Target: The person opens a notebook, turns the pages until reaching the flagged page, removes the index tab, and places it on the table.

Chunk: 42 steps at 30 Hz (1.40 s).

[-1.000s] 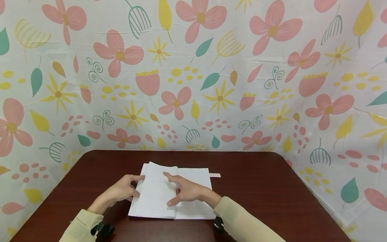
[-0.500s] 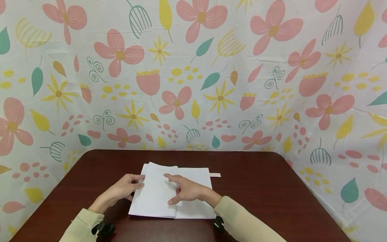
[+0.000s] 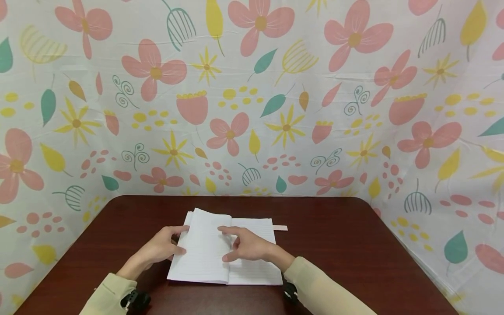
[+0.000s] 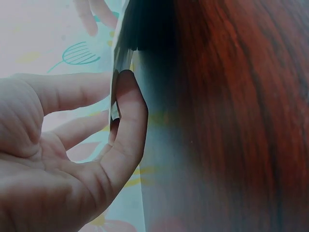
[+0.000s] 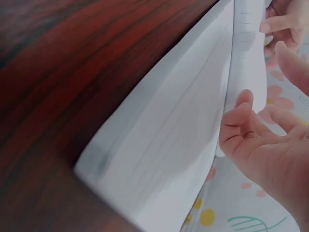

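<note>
An open notebook [image 3: 208, 271] with lined white pages lies on the dark table, its left pages slightly raised. My left hand [image 3: 163, 245] grips its left edge, the thumb on top of the pages. In the left wrist view, fingers of the left hand [image 4: 72, 159] curl behind that edge, seen from the side. Over the middle of the notebook is my right hand [image 3: 252, 245], index finger and thumb stretched toward the left page. Seen from the right wrist, the right hand [image 5: 260, 140] has its other fingers bent close to the fold and holds nothing.
A pale strip [image 3: 280, 228] sticks out past the notebook's right edge. The reddish-brown table [image 3: 334, 245] extends on both sides, with a flower-print cloth [image 3: 252, 109] hanging behind it. Black wrist devices [image 3: 135, 300] sit at both sleeves.
My right hand has shifted slightly to the right. The top edge of the left page stands a little higher. My left thumb slid up along the edge, then back down.
</note>
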Each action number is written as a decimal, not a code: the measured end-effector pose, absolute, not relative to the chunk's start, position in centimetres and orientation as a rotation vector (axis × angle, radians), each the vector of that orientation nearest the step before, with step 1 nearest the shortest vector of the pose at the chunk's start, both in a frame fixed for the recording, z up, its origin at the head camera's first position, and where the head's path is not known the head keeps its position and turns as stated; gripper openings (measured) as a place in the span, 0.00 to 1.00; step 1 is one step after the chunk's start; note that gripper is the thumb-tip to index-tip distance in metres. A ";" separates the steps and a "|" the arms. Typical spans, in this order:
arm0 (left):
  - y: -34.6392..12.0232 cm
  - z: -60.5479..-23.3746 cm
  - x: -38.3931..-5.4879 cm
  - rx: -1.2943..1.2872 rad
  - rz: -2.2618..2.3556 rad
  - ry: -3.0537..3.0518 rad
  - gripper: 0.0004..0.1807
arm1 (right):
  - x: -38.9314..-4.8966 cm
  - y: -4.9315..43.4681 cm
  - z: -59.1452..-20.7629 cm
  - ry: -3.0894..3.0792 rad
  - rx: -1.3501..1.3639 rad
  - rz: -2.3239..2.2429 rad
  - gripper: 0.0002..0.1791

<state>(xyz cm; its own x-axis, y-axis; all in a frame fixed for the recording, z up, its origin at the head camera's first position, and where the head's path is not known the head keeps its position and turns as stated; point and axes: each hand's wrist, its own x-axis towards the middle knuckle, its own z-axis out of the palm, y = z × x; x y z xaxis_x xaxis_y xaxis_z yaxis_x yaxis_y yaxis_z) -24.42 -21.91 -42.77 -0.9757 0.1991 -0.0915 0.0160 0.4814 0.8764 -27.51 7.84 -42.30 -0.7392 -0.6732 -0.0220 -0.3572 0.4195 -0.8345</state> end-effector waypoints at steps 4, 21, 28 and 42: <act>-21.9 -42.8 -24.4 0.206 1.501 2.556 0.41 | -27.4 8.9 -42.1 2.365 -0.926 -1.209 0.42; -22.1 -42.9 -24.5 0.158 1.512 2.514 0.37 | -26.3 15.5 -41.3 2.569 -1.033 -1.025 0.34; -22.1 -42.9 -24.4 0.152 1.504 2.520 0.36 | -26.4 18.1 -41.7 2.681 -0.987 -0.900 0.37; -21.8 -42.9 -24.4 0.116 1.512 2.525 0.36 | -26.5 21.6 -42.8 2.684 -0.874 -0.875 0.45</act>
